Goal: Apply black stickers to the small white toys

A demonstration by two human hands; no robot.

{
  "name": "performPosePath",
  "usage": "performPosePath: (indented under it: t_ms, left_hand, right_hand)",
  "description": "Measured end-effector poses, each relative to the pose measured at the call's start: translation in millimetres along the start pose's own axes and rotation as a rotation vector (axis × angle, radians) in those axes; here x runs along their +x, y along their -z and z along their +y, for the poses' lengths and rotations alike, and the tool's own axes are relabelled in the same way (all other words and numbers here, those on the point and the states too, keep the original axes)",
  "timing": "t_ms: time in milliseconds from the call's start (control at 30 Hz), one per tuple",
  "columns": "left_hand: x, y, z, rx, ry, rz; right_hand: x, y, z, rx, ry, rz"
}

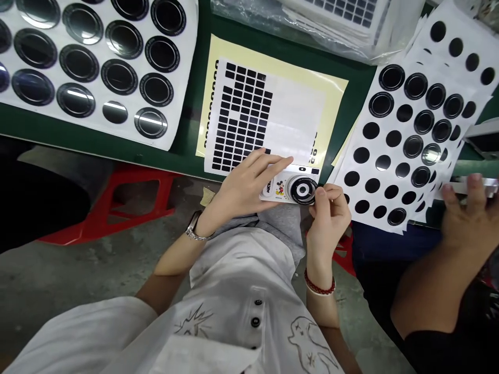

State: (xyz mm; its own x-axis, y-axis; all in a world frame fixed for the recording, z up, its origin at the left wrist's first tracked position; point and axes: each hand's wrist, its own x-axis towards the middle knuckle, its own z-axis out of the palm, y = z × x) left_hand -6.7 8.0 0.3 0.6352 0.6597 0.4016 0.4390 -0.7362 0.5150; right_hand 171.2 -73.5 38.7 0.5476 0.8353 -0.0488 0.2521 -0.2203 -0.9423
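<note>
Green-topped desk (117, 137) seen from above, concrete floor (50, 218) and red plastic stool (132, 202) below its near edge. Far left, white sheet (93, 70) carrying rows of glossy black-and-silver ringed discs, every place in view filled. Centre, cream-backed sheet (273, 72) with white sheet of small black rectangles (244, 111); gaps in the rows, blank white patch to the right. Far right, stacked white sheet (393, 176): some black dots carry ringed discs, others lie bare.

Near the desk edge, white case (273, 192) with round black-and-silver disc (303, 190) already in place at its right end. Left hand (244, 182) grasps the case, fingers laid across its top, watch (195, 228) on the wrist. Right hand (329, 218) pinches the disc's near edge between finger and thumb, red bead bracelet (319, 284) on the wrist.

Printing on the case: "MICKEY" and a Mickey Mouse figure (279, 187). Lettering around the disc too small to read.

Right edge, co-worker's hand (468, 218) grips a silver strip (468, 187)
</note>
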Motion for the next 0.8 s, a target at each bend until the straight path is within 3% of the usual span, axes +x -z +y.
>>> performPosePath:
  t_ms: [100, 300, 600, 800]
  left_hand:
    - [0, 0.2, 0, -0.002, 0.004, 0.003]
    - [0, 0.3, 0, -0.005, 0.005, 0.001]
    - [-1, -0.1, 0, -0.007, 0.001, 0.006]
    - [-1, -0.6, -1, -0.012, -0.003, 0.015]
  right_hand:
    - [-4, -6, 0, -0.08, 0.198, 0.152]
    - [-1, -12, 4, -0.239, 0.401, 0.242]
    - [0, -22, 18, -0.31, 0.491, 0.334]
    - [1, -21, 17, -0.289, 0.486, 0.313]
